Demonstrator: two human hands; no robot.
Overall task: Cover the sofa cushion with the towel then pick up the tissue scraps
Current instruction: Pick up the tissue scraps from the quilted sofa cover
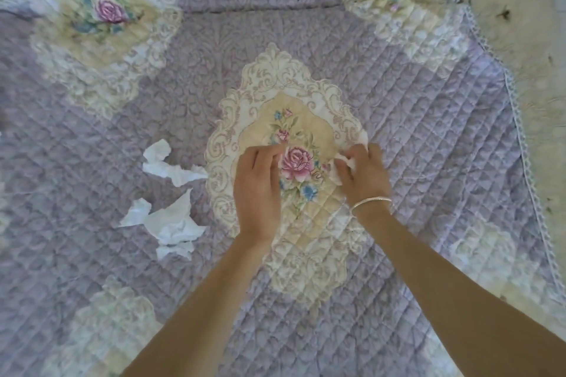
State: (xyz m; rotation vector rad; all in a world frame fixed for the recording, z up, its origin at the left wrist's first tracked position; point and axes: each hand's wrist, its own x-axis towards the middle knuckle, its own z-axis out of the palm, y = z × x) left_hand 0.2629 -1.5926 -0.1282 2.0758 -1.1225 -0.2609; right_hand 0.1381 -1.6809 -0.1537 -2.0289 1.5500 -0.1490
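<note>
while the right hand (364, 174) is closed round a crumpled white tissue scrap (352, 159), the left hand (257, 190) pinches at the centre floral medallion (294, 138) of the quilted lilac towel (413, 101). the towel lies spread flat over the sofa cushion (520, 40). two more torn scraps (167, 162) (171, 223) lie left of the hands; a silver bangle (370, 202) circles the right wrist.

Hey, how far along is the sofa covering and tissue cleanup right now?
Covering looks done: the lilac quilted floral towel lies spread flat over the cushion. In hand: the right hand grips crumpled white tissue, and the left hand pinches near the centre rose. Left: two clusters of white tissue scraps, upper and lower.
</note>
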